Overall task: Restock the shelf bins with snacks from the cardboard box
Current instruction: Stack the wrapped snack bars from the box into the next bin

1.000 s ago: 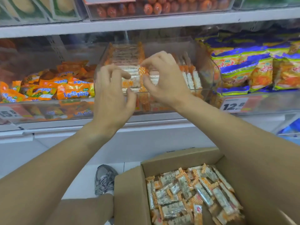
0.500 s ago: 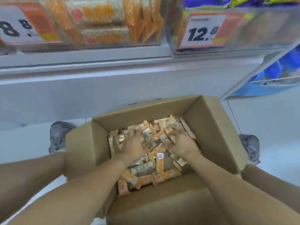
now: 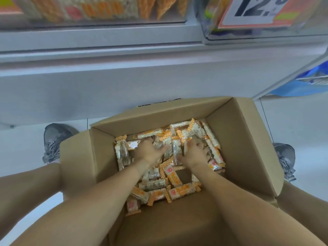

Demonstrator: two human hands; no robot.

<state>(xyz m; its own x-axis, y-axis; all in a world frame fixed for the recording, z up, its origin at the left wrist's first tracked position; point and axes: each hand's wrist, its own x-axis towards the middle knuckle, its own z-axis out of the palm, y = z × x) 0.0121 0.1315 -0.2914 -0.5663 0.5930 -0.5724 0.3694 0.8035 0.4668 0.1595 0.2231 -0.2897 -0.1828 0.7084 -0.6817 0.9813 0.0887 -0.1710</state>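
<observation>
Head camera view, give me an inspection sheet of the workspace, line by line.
Surface: pale floor; the box stands on it below the shelf.
Job's things: open cardboard box, its bottom layered with orange-and-white snacks; a clear bin above holds similar packs.
Clutter: nothing seen.
Grippers: left hand and right hand both down among the snacks, fingers spread over them; whether either has closed on packs cannot be told.
Cables: nothing seen.
Surroundings: price tag on the next bin, blue packaging at the right edge, a grey shoe either side of the box.
</observation>
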